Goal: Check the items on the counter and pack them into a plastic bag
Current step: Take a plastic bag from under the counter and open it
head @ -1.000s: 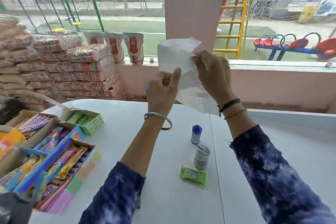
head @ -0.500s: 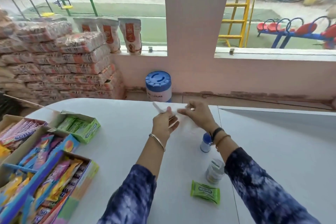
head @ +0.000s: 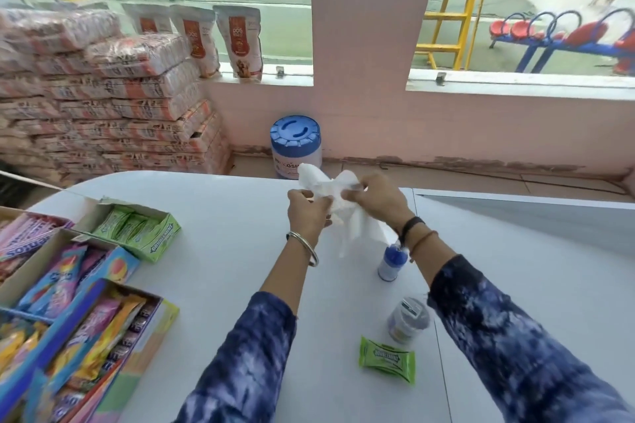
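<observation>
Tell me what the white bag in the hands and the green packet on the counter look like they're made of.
White bag: thin, soft plastic film, judging by its crumpled, slightly see-through folds. Green packet: glossy printed wrapper with crimped ends, probably plastic or foil.

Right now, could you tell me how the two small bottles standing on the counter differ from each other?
The blue-capped bottle has a bright blue top, while the grey-lidded bottle has a pale grey top with a label on it. The blue-capped bottle stands farther from the person, partly behind the right wrist; the grey-lidded bottle stands nearer, beside the green gum pack. The grey-lidded bottle looks wider. Both stand upright, untouched, on the white counter.
</observation>
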`<act>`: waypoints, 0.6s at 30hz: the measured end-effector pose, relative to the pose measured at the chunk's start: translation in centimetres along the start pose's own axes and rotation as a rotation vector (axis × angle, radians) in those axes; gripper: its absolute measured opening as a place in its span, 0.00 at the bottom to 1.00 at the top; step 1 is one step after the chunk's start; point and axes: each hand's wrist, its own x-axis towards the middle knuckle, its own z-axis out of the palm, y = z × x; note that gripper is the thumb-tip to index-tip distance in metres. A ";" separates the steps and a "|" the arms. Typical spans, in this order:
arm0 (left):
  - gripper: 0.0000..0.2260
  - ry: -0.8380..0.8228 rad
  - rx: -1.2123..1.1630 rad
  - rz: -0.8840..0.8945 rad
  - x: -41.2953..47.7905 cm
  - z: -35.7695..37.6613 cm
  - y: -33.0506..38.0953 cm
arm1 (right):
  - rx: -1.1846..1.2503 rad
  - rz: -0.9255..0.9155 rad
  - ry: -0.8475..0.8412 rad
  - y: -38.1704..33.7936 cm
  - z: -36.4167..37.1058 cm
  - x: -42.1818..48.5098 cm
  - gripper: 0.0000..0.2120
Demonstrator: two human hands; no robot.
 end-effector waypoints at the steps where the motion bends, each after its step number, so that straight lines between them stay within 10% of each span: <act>1: 0.15 0.034 0.061 0.022 0.2 -0.4 0.2 | -0.051 -0.002 0.077 -0.2 -1.1 0.4 0.08; 8: 0.21 0.211 0.451 0.106 2.1 -5.4 -0.8 | -0.178 0.011 0.680 0.2 -10.7 2.5 0.14; 13: 0.25 0.316 0.935 0.843 0.0 -1.7 -0.3 | -0.193 -0.169 0.609 -0.6 -9.4 3.0 0.15; 18: 0.02 -0.079 0.818 0.792 -0.2 1.3 0.8 | -0.202 -0.161 0.585 -0.2 -7.5 3.3 0.16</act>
